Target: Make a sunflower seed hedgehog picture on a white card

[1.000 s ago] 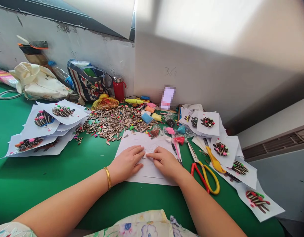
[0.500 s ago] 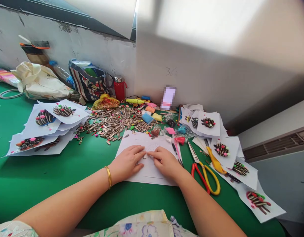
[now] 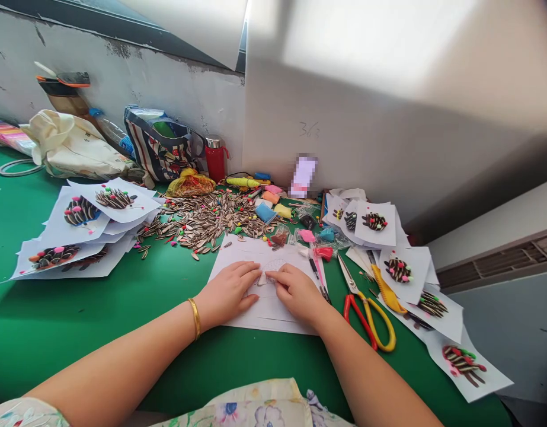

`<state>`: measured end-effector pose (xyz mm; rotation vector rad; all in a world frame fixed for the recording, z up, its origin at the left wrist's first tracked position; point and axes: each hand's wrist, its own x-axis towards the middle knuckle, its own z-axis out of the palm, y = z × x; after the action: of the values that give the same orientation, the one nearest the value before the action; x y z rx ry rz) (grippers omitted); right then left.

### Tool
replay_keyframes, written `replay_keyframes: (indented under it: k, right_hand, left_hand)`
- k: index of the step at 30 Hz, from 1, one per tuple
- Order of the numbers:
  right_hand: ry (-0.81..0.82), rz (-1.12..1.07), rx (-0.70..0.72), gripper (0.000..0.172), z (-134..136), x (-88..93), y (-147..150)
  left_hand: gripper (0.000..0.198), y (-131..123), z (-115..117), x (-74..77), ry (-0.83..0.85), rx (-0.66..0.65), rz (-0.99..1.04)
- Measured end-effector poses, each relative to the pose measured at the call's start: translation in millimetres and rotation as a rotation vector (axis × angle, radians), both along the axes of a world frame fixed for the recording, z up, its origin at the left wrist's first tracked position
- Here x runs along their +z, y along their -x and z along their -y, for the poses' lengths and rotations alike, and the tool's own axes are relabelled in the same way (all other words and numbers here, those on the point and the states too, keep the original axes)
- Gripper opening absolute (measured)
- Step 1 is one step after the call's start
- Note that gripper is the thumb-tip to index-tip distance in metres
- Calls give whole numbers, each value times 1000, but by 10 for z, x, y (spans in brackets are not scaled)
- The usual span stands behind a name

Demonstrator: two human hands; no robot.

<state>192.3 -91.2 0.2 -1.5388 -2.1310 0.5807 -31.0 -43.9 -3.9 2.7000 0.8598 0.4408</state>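
Observation:
White paper [image 3: 273,317] lies in front of me, with a faint dotted drawing [image 3: 275,261] at its middle. My left hand [image 3: 231,292] rests flat on the left part of the sheet, fingers stretched and thumb apart. From the other side, my right hand [image 3: 298,292] points its index finger at a small white piece, seemingly soft clay [image 3: 261,279], between the two hands. The finger touches or nearly touches it. The other right fingers curl loosely, and nothing shows in them.
Beyond the paper spreads a pile of striped sunflower seeds [image 3: 211,222]. Coloured clay packets, such as a blue one [image 3: 265,212], lie beside it. Scissors [image 3: 366,308] and a yellow-handled tool [image 3: 387,290] are at right. Cards with seed figures [image 3: 115,198] are stacked on both sides.
The right index fingertip has shifted very slightly on the white piece, and a little more of that piece shows. My left hand stays almost still.

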Motion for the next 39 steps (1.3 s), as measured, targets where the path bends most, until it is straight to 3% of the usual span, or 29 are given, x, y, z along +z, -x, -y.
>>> replay_keyframes:
  k: [14, 39]
  right_hand:
    - [-54, 107, 72, 41, 37, -19, 40]
    - [-23, 128, 52, 45, 53, 37, 71]
  left_hand:
    - [37, 13, -13, -10, -21, -7, 35]
    - [42, 17, -34, -27, -4, 4, 61]
